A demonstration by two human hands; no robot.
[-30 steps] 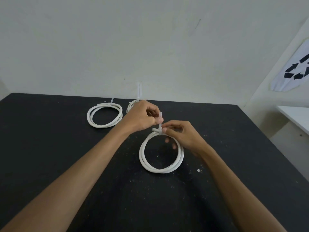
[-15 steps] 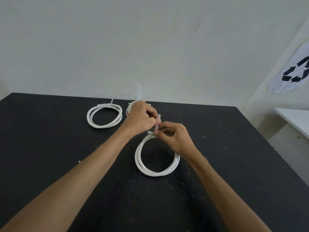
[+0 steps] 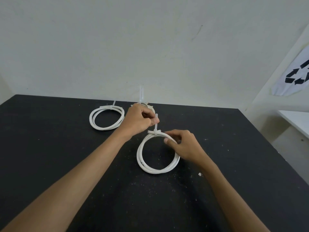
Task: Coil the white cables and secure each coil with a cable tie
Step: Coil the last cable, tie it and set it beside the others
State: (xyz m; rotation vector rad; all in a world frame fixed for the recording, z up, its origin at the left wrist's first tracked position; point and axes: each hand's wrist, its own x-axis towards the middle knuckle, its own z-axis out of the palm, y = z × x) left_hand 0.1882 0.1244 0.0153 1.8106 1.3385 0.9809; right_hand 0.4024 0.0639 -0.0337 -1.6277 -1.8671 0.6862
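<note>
A white cable coil [image 3: 143, 162] lies on the black table [image 3: 50, 148] in front of me. A white cable tie [image 3: 155, 129] wraps its far side, its tail standing up. My left hand [image 3: 139, 121] pinches that tail between thumb and fingers. My right hand [image 3: 183, 146] holds the coil's right side, fingers curled over the cable. Another tied coil [image 3: 107, 118] lies at the back left. A third coil [image 3: 151, 108] sits behind my left hand, mostly hidden, with its tie tail [image 3: 141, 94] sticking up.
A pale wall runs along the table's far edge. At the right, a white sheet with a recycling symbol [image 3: 297, 76] hangs above a white shelf [image 3: 297, 119]. Small white specks [image 3: 199, 174] dot the table near the coil.
My right hand has slid from the tie's head down onto the coil's right side. My left hand has pulled the tie's tail upward, away from the coil.
</note>
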